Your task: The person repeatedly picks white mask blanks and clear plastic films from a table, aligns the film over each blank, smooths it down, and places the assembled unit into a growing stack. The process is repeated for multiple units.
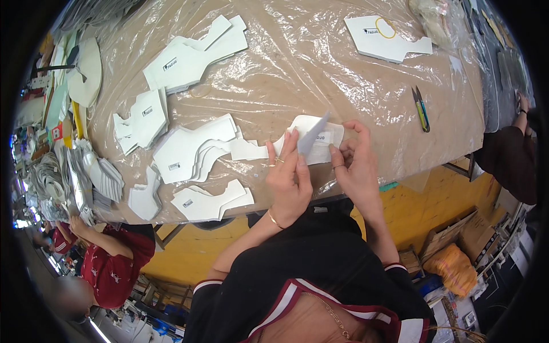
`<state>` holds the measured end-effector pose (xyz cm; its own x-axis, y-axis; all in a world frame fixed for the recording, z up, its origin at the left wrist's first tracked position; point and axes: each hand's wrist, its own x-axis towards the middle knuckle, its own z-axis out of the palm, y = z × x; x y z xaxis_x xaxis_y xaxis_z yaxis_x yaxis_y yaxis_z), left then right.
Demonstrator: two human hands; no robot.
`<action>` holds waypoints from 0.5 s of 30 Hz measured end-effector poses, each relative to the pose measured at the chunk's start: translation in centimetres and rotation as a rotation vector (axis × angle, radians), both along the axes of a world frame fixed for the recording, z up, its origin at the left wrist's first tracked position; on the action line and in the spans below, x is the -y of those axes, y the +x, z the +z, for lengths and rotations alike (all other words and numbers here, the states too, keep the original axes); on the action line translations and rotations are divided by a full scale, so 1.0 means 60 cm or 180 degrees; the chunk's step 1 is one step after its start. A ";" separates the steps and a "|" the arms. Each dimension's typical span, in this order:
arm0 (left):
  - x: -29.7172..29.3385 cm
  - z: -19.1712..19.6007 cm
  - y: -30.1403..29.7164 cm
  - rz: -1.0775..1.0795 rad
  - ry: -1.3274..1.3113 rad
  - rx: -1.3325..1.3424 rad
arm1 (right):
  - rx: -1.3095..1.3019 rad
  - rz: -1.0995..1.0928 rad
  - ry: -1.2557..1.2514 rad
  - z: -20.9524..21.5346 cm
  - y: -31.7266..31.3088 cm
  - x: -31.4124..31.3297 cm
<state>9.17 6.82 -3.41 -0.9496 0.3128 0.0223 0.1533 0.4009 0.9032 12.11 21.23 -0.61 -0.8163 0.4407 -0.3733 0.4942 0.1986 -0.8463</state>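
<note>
- We are working at the near table edge, at about 6 o'clock of the plastic-covered table (343, 74); the white cut piece (309, 134) is lying flat there, just in front of both hands.
- Our left hand (289, 180) is pressing down on the piece with fingers extended, and seems to be lifting a thin grey strip (313, 139) off it.
- Our right hand (357, 166) is pinching narrowly at the piece's right end, beside a small white rectangular label (324, 137).
- We are judging the piece light, thin, flexible like foam or card; it creases easily, so we are gripping at the edges.
- At 9 to 11 o'clock, stacks of white cut pieces (191, 57) are sitting, each bearing a small rectangular label.
- At 1 o'clock, another white stack (383, 37) is carrying a yellow rubber band.
- Thread snips (421, 108), green and yellow, are lying at 3 o'clock.
- A co-worker in a red shirt (117, 260) is sitting to the left.
</note>
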 end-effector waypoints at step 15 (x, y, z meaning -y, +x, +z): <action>-0.002 -0.022 0.010 -0.0728 -0.1383 -0.1253 | -0.0188 -0.0162 0.0063 -0.010 0.021 0.000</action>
<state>9.76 6.92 -4.71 -0.8041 0.5660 0.1820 0.5665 0.6364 0.5236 13.35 21.24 -1.21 -0.8131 0.4889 -0.3159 0.4533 0.1915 -0.8705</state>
